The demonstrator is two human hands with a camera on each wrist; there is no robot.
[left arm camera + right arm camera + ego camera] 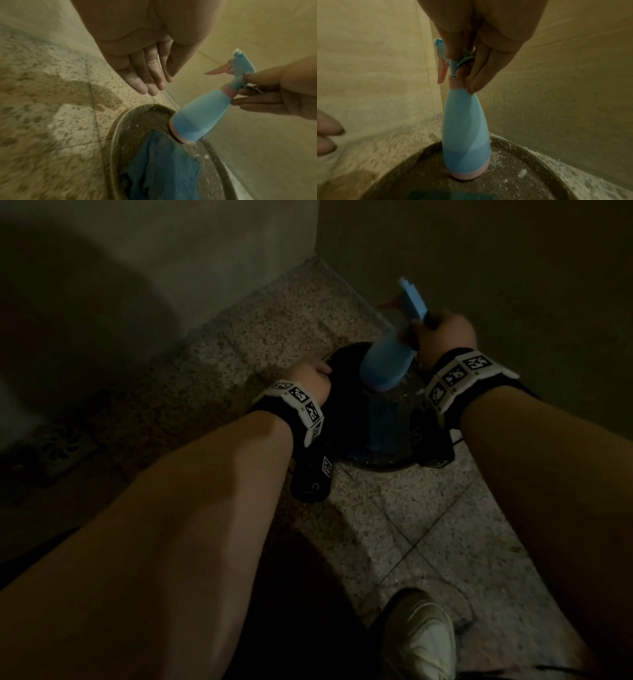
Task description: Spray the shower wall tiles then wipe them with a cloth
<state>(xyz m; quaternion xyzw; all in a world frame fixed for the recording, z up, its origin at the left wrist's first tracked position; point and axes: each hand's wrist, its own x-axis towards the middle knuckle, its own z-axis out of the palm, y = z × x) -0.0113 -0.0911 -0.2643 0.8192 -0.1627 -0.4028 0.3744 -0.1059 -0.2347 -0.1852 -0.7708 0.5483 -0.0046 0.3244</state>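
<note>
- Head view, dim light: two bare forearms reach down toward the corner of a shower, each wrist wearing a black band with white coded markers.
- Right hand (445, 332) grips the neck of a blue spray bottle (385, 361), just under its spray head. In the right wrist view the fingers (478, 75) curl round the narrow neck and the pink collar.
- The spray bottle has a pale blue body, a pink base ring and a pink trigger (217, 71). It leans a little, with its base resting inside a dark round basin (212, 152).
- The basin sits on the speckled stone floor (274, 320), tucked into the corner against the beige wall tiles (565, 94). White flecks dot its rim and inside.
- A blue cloth (163, 166) lies crumpled in the basin, just beside the base of the bottle.
- Left hand (145, 67) is spread loosely with fingers straight and close together, holding nothing. It hangs over the floor beside the far rim of the basin, apart from the bottle.
- A darker patch (82, 92) marks the floor tiles left of the basin.
- A floor drain grate (58, 450) sits at the left edge of the head view, and a pale shoe (419, 642) shows at the bottom.
</note>
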